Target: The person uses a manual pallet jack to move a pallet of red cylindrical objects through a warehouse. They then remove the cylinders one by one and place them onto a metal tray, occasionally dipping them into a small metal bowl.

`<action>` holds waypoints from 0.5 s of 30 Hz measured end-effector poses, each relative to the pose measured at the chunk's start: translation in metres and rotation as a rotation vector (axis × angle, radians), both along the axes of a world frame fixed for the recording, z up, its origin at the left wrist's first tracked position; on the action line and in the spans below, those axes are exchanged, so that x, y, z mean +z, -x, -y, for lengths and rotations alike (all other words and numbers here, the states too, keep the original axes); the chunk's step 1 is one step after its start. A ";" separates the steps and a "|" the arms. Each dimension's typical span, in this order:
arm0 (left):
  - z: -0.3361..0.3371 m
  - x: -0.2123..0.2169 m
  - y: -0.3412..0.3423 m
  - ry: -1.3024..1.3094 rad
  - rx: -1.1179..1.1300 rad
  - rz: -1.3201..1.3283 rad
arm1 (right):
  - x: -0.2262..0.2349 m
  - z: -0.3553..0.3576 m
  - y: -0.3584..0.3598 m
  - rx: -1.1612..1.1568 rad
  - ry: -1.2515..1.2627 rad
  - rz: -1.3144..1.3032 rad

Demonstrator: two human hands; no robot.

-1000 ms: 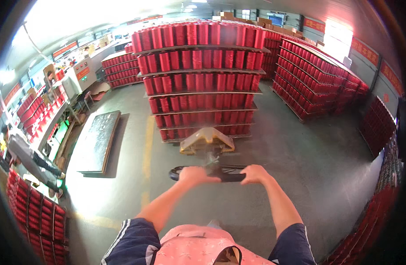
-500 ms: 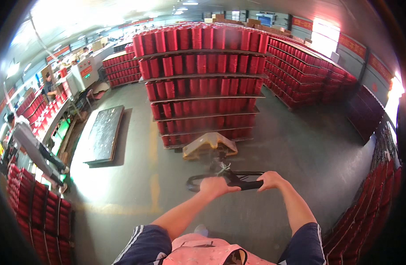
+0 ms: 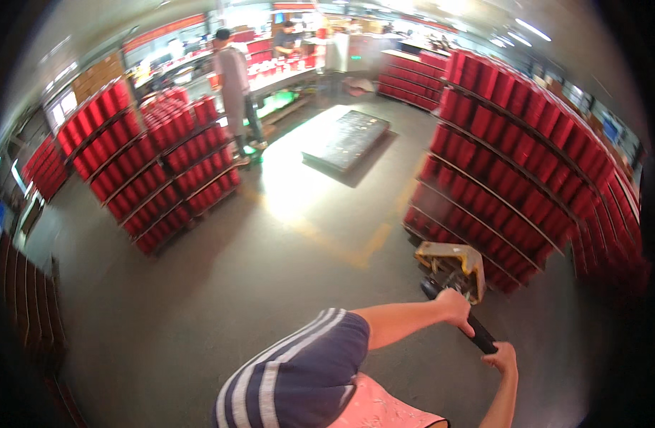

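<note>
Both my hands grip the black handle (image 3: pixel 483 337) of a pallet jack. My left hand (image 3: pixel 453 309) is wrapped round it nearer the jack's head, and my right hand (image 3: pixel 504 358) closes on the end nearer me. Beyond the handle, the jack's worn yellow body (image 3: pixel 452 254) stands against the foot of a tall load of red cylindrical containers (image 3: pixel 477 150), stacked in several layers with thin boards between. The jack's forks are hidden under this load.
More layered red stacks (image 3: pixel 152 167) stand at the left, and another stack (image 3: pixel 413 75) at the back. A flat dark board platform (image 3: pixel 349 139) lies on the floor. One person (image 3: pixel 232 82) stands beside a lit workbench, another person (image 3: pixel 286 39) behind it. Dark boards (image 3: pixel 24 299) line the left edge.
The view has swung left, so the load and jack now appear at the right. The handle looks slanted in view. Both hands have stayed on it.
</note>
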State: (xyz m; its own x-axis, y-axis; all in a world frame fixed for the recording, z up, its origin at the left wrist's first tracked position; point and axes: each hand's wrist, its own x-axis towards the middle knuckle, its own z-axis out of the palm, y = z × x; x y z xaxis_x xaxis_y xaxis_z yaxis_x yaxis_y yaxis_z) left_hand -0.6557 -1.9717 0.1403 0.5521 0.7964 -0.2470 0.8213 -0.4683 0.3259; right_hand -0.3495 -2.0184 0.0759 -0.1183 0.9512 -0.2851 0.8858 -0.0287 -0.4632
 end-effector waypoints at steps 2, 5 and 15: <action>0.023 -0.011 0.018 -0.016 -0.014 0.003 | 0.005 0.031 0.025 -0.046 0.029 -0.045; 0.056 -0.014 0.044 -0.009 -0.065 0.035 | 0.000 0.077 0.044 -0.069 0.018 -0.068; 0.164 0.045 0.142 0.013 -0.105 0.080 | 0.053 0.190 0.129 0.023 -0.059 0.165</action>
